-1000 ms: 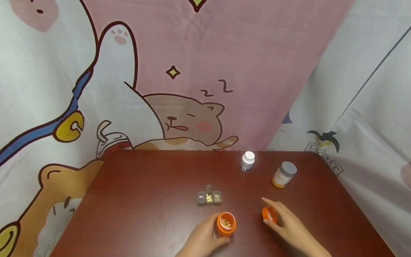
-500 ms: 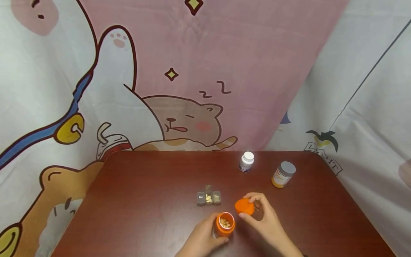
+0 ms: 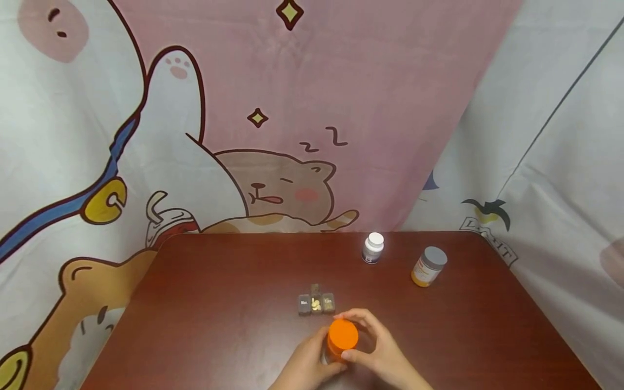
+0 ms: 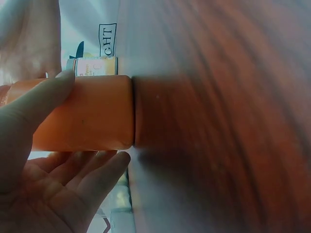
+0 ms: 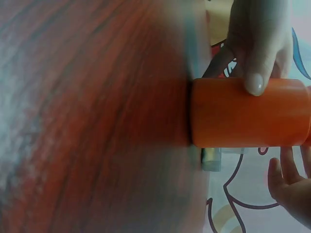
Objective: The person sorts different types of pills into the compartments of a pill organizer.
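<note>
An orange pill bottle (image 4: 92,114) stands upright on the table in front of the person. My left hand (image 3: 308,358) grips its body from the left, thumb on the near side and fingers on the far side. On its mouth sits the orange cap (image 3: 343,334), which hides the pills inside. My right hand (image 3: 377,346) holds the cap's edge between thumb and fingers from the right. Just behind the bottle lies a small pill organizer (image 3: 304,304), its middle compartment with the lid up and pale yellow tablets (image 3: 316,304) in it.
A white bottle (image 3: 373,248) stands near the back edge of the dark red wooden table (image 3: 219,303). To its right is a grey-lidded jar (image 3: 429,266) with a yellow base. A cartoon-printed cloth (image 3: 390,108) hangs behind the table.
My right hand has brought the orange cap leftward from the right side, turned it top up and set it on the bottle's mouth. My left hand keeps its grip on the bottle.
</note>
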Demonstrator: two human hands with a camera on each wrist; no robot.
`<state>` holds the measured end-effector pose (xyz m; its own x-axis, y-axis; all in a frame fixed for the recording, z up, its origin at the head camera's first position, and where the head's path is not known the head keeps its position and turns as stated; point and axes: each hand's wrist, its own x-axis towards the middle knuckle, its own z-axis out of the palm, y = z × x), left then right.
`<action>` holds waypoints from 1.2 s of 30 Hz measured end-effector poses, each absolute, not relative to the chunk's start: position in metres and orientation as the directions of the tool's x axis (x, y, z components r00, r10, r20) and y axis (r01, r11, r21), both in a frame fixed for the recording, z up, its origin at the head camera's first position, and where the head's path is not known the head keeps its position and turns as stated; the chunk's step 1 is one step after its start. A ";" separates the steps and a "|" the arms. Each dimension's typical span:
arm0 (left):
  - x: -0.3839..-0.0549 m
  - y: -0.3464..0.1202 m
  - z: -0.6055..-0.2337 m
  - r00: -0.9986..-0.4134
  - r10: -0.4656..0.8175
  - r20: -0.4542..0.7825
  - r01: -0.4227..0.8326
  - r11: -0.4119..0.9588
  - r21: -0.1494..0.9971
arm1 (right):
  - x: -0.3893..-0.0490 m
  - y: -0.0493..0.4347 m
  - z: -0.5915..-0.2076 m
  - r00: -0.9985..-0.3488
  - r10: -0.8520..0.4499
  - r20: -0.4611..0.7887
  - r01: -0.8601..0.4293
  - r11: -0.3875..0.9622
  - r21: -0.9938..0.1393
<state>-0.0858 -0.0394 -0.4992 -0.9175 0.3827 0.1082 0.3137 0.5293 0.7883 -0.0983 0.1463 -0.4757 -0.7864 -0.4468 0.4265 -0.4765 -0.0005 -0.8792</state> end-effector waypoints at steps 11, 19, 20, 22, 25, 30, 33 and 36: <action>-0.086 -0.039 -0.501 -0.916 0.386 0.109 0.316 0.525 0.791 | -0.099 0.147 -0.481 -0.714 -0.465 0.523 -0.562 -0.066 -0.825; -0.087 -0.040 -0.500 -0.916 0.386 0.108 0.310 0.512 0.801 | -0.098 0.146 -0.481 -0.715 -0.480 0.508 -0.560 -0.042 -0.827; -0.086 -0.040 -0.500 -0.917 0.385 0.107 0.309 0.514 0.801 | -0.098 0.146 -0.480 -0.727 -0.472 0.499 -0.555 -0.023 -0.831; -0.086 -0.040 -0.501 -0.917 0.385 0.102 0.305 0.514 0.802 | -0.097 0.146 -0.480 -0.750 -0.457 0.479 -0.546 0.018 -0.837; -0.085 -0.040 -0.502 -0.919 0.381 0.096 0.298 0.518 0.802 | -0.094 0.144 -0.479 -0.790 -0.431 0.436 -0.514 0.077 -0.854; -0.086 -0.039 -0.502 -0.920 0.377 0.105 0.308 0.533 0.788 | -0.087 0.136 -0.464 -0.824 -0.395 0.407 -0.493 0.144 -0.858; -0.087 -0.039 -0.501 -0.920 0.377 0.109 0.310 0.526 0.792 | -0.083 0.131 -0.454 -0.828 -0.378 0.414 -0.510 0.204 -0.835; -0.087 -0.039 -0.499 -0.921 0.377 0.097 0.298 0.520 0.800 | -0.081 0.128 -0.450 -0.828 -0.374 0.418 -0.524 0.250 -0.814</action>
<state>-0.0871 -0.0393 -0.4995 -0.9210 0.3774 0.0970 0.2976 0.5204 0.8004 -0.0809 0.1285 -0.4497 -0.8281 -0.3737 0.4179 -0.5239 0.2504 -0.8142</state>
